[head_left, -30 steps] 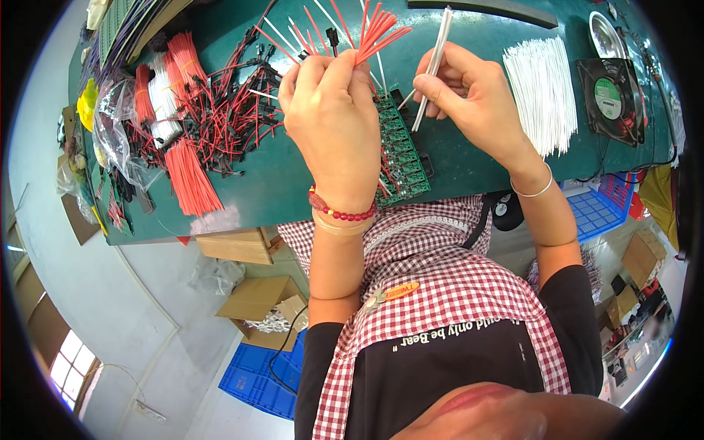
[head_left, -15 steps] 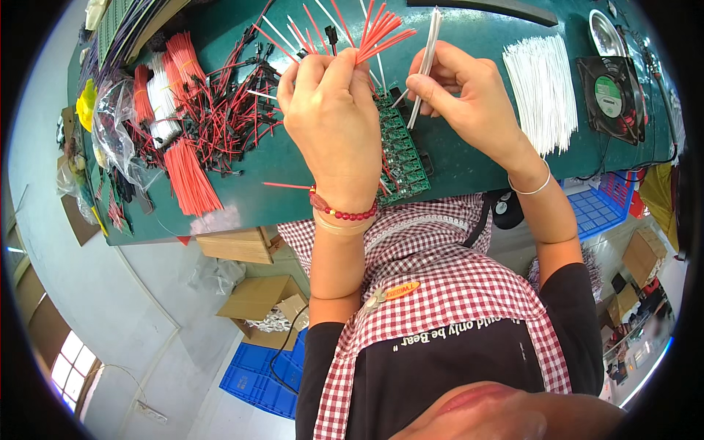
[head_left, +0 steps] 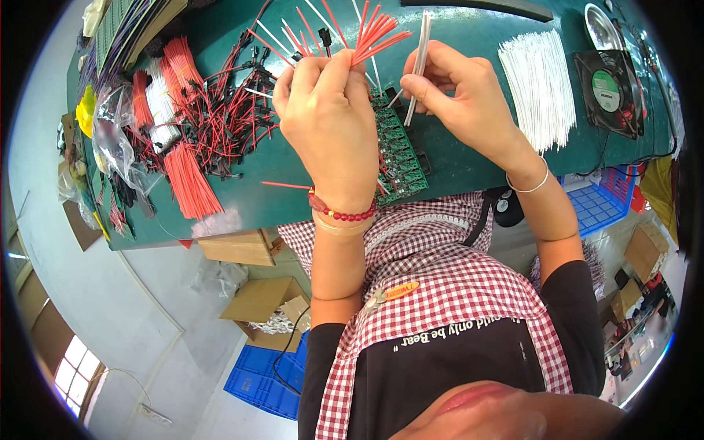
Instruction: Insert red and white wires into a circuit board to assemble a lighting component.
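My left hand [head_left: 326, 125] is closed round a bundle of red wires [head_left: 378, 37], which fan out beyond the fingers. More red and white wires and a small black connector [head_left: 325, 37] show past its knuckles. My right hand [head_left: 466, 92] pinches a thin bunch of white wires [head_left: 422, 55] between thumb and fingers, held nearly upright. Beneath and between the hands lies a green circuit board panel [head_left: 402, 158], partly hidden by my left hand; a few wires stand at its far end. My left fingertips are hidden behind the hand.
Left on the green table lie red wires with black connectors [head_left: 227, 110], a red wire bundle [head_left: 192, 180] and a clear plastic bag [head_left: 114, 136]. To the right are a pile of white wires [head_left: 539, 88], a black fan [head_left: 607, 94] and a metal dish [head_left: 603, 29].
Both hands keep their grips and have shifted only slightly, along with a small shift of the whole view. The white wires in my right hand are a little more to the left.
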The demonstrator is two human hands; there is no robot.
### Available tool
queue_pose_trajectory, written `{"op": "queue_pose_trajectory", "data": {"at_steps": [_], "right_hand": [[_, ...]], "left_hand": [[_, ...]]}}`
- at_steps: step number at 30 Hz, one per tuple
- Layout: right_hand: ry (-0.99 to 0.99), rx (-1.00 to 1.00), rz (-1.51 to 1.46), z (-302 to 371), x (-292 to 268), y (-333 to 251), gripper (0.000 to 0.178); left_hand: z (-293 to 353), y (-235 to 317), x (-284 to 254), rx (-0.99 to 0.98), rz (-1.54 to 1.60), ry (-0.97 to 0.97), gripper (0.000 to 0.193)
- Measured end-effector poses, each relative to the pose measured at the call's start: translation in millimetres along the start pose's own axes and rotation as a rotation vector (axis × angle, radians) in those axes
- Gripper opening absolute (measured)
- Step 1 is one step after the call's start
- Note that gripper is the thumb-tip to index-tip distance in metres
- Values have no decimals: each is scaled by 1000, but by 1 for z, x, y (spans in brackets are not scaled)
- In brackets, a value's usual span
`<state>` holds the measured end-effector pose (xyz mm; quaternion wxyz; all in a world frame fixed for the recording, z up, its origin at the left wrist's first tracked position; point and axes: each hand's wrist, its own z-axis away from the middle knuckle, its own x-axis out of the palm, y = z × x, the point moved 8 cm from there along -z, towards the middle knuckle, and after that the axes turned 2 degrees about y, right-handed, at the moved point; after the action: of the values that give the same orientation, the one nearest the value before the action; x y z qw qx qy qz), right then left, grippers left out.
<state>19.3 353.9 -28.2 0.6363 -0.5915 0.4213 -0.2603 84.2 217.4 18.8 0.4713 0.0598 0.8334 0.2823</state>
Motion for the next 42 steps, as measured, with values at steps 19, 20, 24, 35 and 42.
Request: {"op": "queue_pose_trajectory", "data": {"at_steps": [19,20,24,35,42], "right_hand": [[-12,22,-65,2,-2,-1,17],[-16,33,-54,1,-2,0,17],[-36,60,-34,1,0,3,16],[-27,45,-61,1,-1,2,16],[-37,63,-62,0,0,2,16]], "left_hand": [[0,-6,-7,-117,172,-12,9],[-1,-6,-7,-98,165,-15,9],[-1,-4,-7,-55,49,-44,14],[1,-4,-3,-60,29,-59,9],[2,-4,-3,-54,22,-52,9]]}}
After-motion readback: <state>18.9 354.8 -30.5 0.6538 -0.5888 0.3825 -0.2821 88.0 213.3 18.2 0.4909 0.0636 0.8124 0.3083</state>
